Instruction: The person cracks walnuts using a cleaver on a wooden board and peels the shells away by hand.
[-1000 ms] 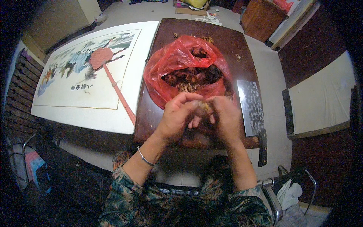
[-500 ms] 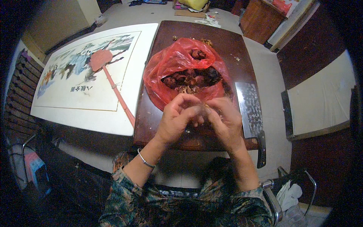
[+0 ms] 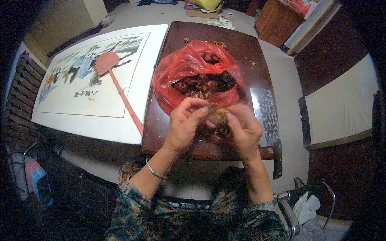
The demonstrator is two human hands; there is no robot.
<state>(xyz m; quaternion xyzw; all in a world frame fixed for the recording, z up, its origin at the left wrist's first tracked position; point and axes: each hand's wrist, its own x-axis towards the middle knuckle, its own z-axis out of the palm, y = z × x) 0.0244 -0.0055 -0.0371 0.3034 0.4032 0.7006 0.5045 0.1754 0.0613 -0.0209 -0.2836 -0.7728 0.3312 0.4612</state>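
Note:
Over the near part of a dark red-brown table, my left hand (image 3: 183,125) and my right hand (image 3: 246,127) are close together. Thumbs and fingers of both pinch a small, yellowish-brown, flaky piece (image 3: 220,115), whose kind I cannot make out. Just beyond them lies a red plastic bag (image 3: 169,80), torn or folded open. Dark, round, rough lumps (image 3: 203,84) fill its opening, and more brown flakes lie at its near edge. To the right of my right hand rests a cleaver (image 3: 264,116), its black handle jutting past the table's near edge.
On the left, a white tabletop (image 3: 136,96) with a painted horse scene adjoins the dark table (image 3: 161,138). A pink fly swatter (image 3: 116,82) lies across it. Brown crumbs (image 3: 220,44) are scattered beyond the bag. A metal-framed chair (image 3: 287,213) stands at the lower right.
My hands have drawn slightly apart, the right one shifting a little right. The brown flaky piece between them now shows more. The bag and cleaver stay put.

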